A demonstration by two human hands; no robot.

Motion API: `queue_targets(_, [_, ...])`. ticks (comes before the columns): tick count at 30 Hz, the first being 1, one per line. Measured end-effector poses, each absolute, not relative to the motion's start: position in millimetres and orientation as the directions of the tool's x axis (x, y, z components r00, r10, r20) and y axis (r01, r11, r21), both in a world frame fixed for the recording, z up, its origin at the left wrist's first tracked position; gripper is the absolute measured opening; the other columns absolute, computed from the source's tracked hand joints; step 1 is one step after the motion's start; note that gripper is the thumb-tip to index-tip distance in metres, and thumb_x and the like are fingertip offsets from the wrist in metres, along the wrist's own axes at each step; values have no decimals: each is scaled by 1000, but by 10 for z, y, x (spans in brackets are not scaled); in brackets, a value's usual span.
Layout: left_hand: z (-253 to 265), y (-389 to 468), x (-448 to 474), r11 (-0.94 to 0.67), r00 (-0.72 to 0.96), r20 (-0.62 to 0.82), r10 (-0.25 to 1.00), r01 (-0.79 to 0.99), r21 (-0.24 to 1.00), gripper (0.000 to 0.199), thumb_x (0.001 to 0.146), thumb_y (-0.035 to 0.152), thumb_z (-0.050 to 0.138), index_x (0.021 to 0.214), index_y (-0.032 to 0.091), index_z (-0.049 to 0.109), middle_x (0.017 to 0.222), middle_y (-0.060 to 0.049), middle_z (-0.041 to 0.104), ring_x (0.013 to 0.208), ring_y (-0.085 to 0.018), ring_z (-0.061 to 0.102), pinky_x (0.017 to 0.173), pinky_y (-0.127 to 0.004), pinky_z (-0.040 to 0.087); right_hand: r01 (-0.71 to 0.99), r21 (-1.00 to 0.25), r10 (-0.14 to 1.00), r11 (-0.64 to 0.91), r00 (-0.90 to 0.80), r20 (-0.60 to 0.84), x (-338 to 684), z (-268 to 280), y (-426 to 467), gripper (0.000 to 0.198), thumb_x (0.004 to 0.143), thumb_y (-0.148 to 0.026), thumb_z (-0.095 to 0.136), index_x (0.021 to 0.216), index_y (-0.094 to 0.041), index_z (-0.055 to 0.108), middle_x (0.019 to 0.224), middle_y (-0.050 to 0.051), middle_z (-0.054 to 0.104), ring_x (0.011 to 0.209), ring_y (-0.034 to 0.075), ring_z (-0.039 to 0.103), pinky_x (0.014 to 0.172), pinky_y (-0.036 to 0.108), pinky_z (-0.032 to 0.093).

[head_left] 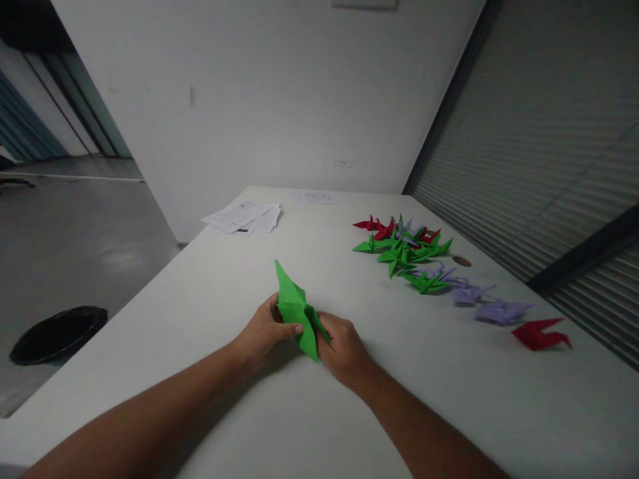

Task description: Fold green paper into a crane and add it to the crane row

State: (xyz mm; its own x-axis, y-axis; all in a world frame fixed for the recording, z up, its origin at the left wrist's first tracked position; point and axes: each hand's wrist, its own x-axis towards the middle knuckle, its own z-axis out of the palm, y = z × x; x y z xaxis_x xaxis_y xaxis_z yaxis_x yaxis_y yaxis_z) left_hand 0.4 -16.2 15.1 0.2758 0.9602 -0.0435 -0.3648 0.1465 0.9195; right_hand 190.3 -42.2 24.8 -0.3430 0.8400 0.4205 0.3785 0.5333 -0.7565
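Here my left hand and right hand both pinch the green paper, between the table's side edges, folding seemingly unfinished, while finished-looking paper birds line the right edge

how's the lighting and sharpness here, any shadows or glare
Head view: dim, with a soft shadow beneath the left hand and a faint bright patch on the floor; head view again: slightly soft overall, print on the white sheets unreadable.
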Motion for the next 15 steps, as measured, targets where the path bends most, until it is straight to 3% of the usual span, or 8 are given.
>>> queue_targets(4, [138,-158,10,105,245,-19,969,-343,934,65,59,16,96,115,16,64,93,-4,71,82,-17,65,72,-26,53,325,-743,801,585,-376,466,1929,299,-446,30,104,-34,39,85,-20,58,82,4,60,77,19,57,72,32,44])
queue_targets(7, [153,-167,24,96,234,-16,972,-332,938,65,60,17,95,116,15,63,93,-4,70,83,-17,65,74,-28,53,369,-679,768,635,-389,508,1921,317,-454,25,98,-44,55,94,-20,62,90,7,64,87,23,58,81,37,47])
queue_targets(9, [146,-166,32,95,225,-21,974,-327,940,66,60,17,95,117,15,63,95,-5,70,84,-18,65,75,-30,53,450,-621,767,642,-356,535,1907,309,-446,19,93,-39,64,93,-20,62,88,7,65,87,25,58,82,39,47])
queue_targets(12, [96,-136,20,70,198,-9,980,-306,949,66,59,18,95,115,16,61,97,-6,70,85,-19,65,76,-31,53,514,-572,762,639,-323,561,1909,285,-418,5,93,-23,60,89,-20,61,85,7,66,84,25,59,79,39,48])
queue_targets(15, [33,-60,-55,-36,97,65,993,-276,960,64,61,20,94,114,19,57,105,-7,66,92,-21,64,79,-32,53,524,-568,761,635,-294,579,1958,277,-392,7,91,-18,59,95,-21,64,89,8,69,86,25,62,80,39,50])
